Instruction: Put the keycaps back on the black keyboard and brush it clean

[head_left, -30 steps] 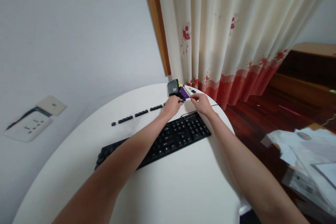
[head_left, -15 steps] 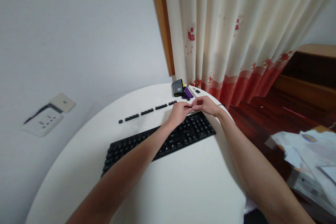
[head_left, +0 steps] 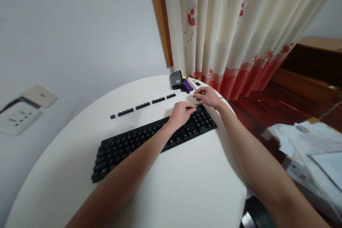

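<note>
"Where does the keyboard lie?"

"The black keyboard [head_left: 125, 144] is flat on the white counter [head_left: 195, 185], slanting from near left to far right. The left forearm [head_left: 128, 178] crosses over it."

"And the left grip?"

"The left grip [head_left: 180, 114] is over the keyboard's far right part, thumb and fingers drawn close together and pointing right. Whether they pinch anything or touch a key, I can't tell."

"The right one?"

"The right grip [head_left: 208, 97] is just past the far right end, turned inward, with thumb and forefinger near each other. A dark speck [head_left: 193, 96] shows at the fingertips, too small for me to tell whether it's clamped there. The two grips are near each other but apart."

"Any loose keycaps?"

"Yes, black keycaps [head_left: 142, 105] in a broken row behind the keyboard: short groups, and a single one at the left end."

"Farther out?"

"A grey pouch [head_left: 175, 80] sits near the counter's far edge, a purple item [head_left: 188, 85] just beside it. Past the edge hangs a flowered curtain [head_left: 211, 17]; a wall socket [head_left: 20, 117] is at left, and white papers [head_left: 315, 142] are piled off to the right."
</note>
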Demonstrator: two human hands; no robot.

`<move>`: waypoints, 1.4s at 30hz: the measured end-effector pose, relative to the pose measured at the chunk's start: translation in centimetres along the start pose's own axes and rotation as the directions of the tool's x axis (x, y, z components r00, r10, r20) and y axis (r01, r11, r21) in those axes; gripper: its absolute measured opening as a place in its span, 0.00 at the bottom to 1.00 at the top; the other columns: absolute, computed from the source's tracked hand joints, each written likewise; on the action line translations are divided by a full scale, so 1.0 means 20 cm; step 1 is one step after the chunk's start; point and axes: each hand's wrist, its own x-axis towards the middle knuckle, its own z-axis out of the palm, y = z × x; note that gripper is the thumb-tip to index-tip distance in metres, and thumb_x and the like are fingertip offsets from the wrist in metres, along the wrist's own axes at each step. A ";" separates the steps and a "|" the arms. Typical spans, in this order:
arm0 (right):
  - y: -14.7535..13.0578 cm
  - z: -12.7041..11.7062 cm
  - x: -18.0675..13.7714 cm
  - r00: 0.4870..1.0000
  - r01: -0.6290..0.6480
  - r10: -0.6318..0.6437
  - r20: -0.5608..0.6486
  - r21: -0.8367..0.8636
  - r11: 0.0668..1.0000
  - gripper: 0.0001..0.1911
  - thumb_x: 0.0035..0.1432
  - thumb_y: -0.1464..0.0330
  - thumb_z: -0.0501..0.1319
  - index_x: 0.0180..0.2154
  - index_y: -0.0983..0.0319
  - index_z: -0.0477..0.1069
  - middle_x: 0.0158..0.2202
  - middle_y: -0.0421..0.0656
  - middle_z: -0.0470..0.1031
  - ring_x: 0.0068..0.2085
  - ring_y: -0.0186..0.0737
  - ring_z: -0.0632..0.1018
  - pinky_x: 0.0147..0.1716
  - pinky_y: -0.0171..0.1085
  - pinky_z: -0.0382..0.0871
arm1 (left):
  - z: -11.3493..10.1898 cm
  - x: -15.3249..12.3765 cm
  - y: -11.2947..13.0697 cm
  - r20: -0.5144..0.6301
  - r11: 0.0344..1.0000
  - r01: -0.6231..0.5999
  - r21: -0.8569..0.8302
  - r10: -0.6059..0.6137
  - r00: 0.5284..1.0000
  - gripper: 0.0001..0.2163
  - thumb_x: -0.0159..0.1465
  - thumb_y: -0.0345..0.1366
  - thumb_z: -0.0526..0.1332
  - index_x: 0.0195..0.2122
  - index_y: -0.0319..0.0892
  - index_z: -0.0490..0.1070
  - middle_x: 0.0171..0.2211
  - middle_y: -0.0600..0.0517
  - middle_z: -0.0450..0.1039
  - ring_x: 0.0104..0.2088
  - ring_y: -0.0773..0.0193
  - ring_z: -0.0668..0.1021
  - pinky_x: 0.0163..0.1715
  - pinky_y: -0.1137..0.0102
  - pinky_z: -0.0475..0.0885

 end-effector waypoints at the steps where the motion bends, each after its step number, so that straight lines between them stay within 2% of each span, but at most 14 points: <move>1: 0.00 0.00 0.00 1.000 0.000 0.000 -0.006 -0.020 1.000 0.13 0.49 0.62 0.68 0.30 0.66 0.75 0.25 0.43 0.75 0.25 0.34 0.74 0.26 0.34 0.70 | 0.00 0.00 0.00 0.001 0.999 -0.017 0.028 0.017 1.000 0.05 0.60 0.27 0.66 0.35 0.41 0.81 0.36 0.49 0.82 0.37 0.61 0.81 0.44 0.65 0.75; 7: -0.03 0.00 -0.01 0.999 -0.032 0.033 0.008 -0.148 0.988 0.14 0.54 0.61 0.63 0.32 0.67 0.77 0.23 0.43 0.73 0.25 0.33 0.72 0.25 0.32 0.67 | 0.00 -0.01 0.00 0.027 0.978 -0.146 0.152 0.143 0.989 0.06 0.61 0.29 0.65 0.37 0.40 0.81 0.36 0.48 0.81 0.36 0.62 0.80 0.41 0.66 0.74; 13: -0.05 -0.05 -0.04 0.985 0.010 0.031 0.169 -0.236 0.972 0.15 0.54 0.61 0.62 0.33 0.67 0.78 0.26 0.44 0.76 0.27 0.36 0.73 0.29 0.35 0.68 | 0.02 -0.02 0.00 0.064 0.929 -0.254 0.268 0.246 0.967 0.05 0.61 0.28 0.65 0.36 0.40 0.81 0.35 0.48 0.79 0.37 0.61 0.78 0.44 0.65 0.73; 19: -0.08 -0.12 -0.06 0.933 0.090 0.035 0.357 -0.327 0.941 0.13 0.52 0.61 0.63 0.32 0.64 0.80 0.31 0.45 0.80 0.33 0.40 0.77 0.36 0.37 0.70 | 0.00 -0.06 0.03 0.155 0.850 -0.342 0.401 0.305 0.940 0.09 0.66 0.30 0.58 0.40 0.40 0.80 0.38 0.47 0.76 0.41 0.59 0.75 0.47 0.62 0.71; 24: -0.16 -0.15 -0.09 0.908 0.155 0.060 0.414 -0.467 0.870 0.10 0.53 0.64 0.63 0.33 0.62 0.81 0.31 0.43 0.81 0.34 0.41 0.77 0.36 0.36 0.69 | -0.01 -0.12 0.05 0.157 0.818 -0.327 0.473 0.287 0.945 0.12 0.68 0.33 0.55 0.45 0.41 0.78 0.42 0.47 0.73 0.44 0.57 0.72 0.48 0.61 0.70; 27: -0.19 -0.16 -0.10 0.883 0.171 0.089 0.461 -0.494 0.853 0.10 0.53 0.64 0.63 0.35 0.62 0.81 0.33 0.43 0.82 0.36 0.42 0.78 0.37 0.37 0.69 | -0.01 -0.13 0.06 0.157 0.821 -0.320 0.472 0.279 0.947 0.12 0.68 0.33 0.55 0.44 0.41 0.78 0.41 0.47 0.72 0.44 0.57 0.71 0.48 0.61 0.70; 34: -0.18 -0.17 -0.09 0.843 0.198 0.110 0.527 -0.492 0.848 0.12 0.54 0.65 0.63 0.37 0.63 0.81 0.36 0.44 0.82 0.38 0.42 0.79 0.42 0.36 0.70 | 0.00 -0.12 0.05 0.114 0.859 -0.285 0.425 0.261 0.959 0.13 0.69 0.33 0.54 0.41 0.42 0.79 0.39 0.48 0.73 0.43 0.58 0.71 0.48 0.62 0.70; 42: -0.15 -0.17 -0.09 0.847 0.148 0.114 0.519 -0.436 0.888 0.10 0.53 0.63 0.64 0.35 0.61 0.81 0.34 0.43 0.82 0.37 0.43 0.78 0.41 0.37 0.70 | 0.01 -0.12 0.05 0.080 0.878 -0.263 0.400 0.252 0.964 0.12 0.68 0.33 0.55 0.37 0.42 0.80 0.39 0.48 0.73 0.43 0.58 0.72 0.48 0.61 0.71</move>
